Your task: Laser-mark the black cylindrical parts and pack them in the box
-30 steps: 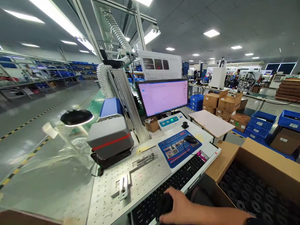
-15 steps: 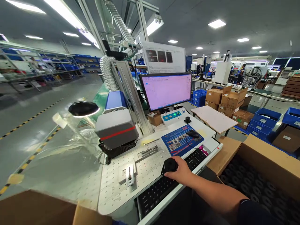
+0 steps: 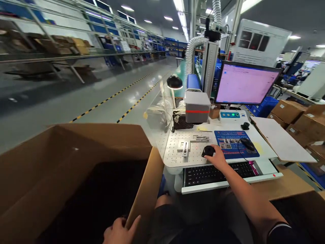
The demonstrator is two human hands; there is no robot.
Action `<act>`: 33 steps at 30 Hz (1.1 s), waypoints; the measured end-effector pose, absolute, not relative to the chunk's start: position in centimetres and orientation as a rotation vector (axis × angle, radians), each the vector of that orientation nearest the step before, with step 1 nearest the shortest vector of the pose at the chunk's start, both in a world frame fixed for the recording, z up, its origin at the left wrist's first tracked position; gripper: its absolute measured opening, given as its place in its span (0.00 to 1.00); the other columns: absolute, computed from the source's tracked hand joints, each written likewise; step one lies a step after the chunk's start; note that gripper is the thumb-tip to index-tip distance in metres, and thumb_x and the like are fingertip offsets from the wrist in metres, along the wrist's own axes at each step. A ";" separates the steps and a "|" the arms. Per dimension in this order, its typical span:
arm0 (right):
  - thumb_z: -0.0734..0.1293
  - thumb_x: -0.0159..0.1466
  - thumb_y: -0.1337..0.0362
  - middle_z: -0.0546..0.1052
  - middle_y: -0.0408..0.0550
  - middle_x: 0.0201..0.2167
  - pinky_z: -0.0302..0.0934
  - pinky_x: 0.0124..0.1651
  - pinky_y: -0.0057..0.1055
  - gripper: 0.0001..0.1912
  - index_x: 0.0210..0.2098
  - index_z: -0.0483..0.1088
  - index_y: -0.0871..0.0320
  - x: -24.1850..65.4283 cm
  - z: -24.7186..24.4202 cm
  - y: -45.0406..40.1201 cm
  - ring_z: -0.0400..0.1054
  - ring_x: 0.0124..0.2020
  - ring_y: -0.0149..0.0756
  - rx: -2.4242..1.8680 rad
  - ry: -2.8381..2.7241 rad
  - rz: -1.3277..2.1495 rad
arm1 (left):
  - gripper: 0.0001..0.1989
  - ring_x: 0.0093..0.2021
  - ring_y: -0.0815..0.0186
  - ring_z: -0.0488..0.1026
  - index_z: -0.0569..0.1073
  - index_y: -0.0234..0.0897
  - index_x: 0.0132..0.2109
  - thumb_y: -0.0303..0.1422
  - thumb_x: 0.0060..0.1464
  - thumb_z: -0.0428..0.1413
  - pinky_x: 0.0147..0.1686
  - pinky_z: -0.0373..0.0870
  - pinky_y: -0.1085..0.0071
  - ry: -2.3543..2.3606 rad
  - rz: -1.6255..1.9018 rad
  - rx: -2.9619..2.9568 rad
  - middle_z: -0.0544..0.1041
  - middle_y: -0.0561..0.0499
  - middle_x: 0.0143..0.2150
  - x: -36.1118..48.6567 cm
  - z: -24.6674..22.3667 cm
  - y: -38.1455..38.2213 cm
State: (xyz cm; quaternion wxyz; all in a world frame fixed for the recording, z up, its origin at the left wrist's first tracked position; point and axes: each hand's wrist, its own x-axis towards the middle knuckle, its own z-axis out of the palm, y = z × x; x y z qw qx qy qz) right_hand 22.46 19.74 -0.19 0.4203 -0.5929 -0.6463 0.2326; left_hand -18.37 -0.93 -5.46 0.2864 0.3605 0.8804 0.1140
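The black part [image 3: 208, 151] sits on the perforated plate [image 3: 175, 152], right of the small fixture [image 3: 184, 147], with the right hand [image 3: 217, 157] closed around it, so the step looks like setting it down for marking. Next it needs sliding left to the fixture. It seems round, so its axis is unclear; the left hand [image 3: 119, 232] pinches the near box flap [image 3: 144, 196].

Matt cardboard box [image 3: 76, 162]; perforated metal plate [image 3: 175, 150].
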 end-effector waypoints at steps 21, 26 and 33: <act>0.73 0.55 0.61 0.71 0.53 0.59 0.62 0.65 0.49 0.35 0.61 0.69 0.53 15.9 -3.4 27.5 0.68 0.58 0.49 -1.448 -1.729 0.618 | 0.45 0.47 0.41 0.74 0.68 0.35 0.48 0.71 0.44 0.38 0.49 0.72 0.47 2.318 0.471 0.999 0.67 0.33 0.49 -18.7 -6.6 -2.0; 0.72 0.56 0.59 0.71 0.55 0.60 0.58 0.67 0.50 0.34 0.62 0.68 0.54 15.4 -3.1 27.1 0.65 0.62 0.51 -1.474 -1.722 0.569 | 0.46 0.49 0.40 0.73 0.68 0.35 0.49 0.71 0.44 0.36 0.50 0.72 0.46 2.311 0.432 0.970 0.66 0.32 0.53 -18.6 -6.3 -1.9; 0.74 0.55 0.51 0.70 0.61 0.63 0.57 0.67 0.53 0.41 0.64 0.65 0.58 15.7 -3.8 26.3 0.64 0.63 0.57 -1.541 -1.634 0.525 | 0.42 0.44 0.44 0.73 0.68 0.38 0.44 0.71 0.45 0.40 0.46 0.73 0.48 2.282 0.479 0.951 0.67 0.35 0.50 -18.9 -7.2 -2.2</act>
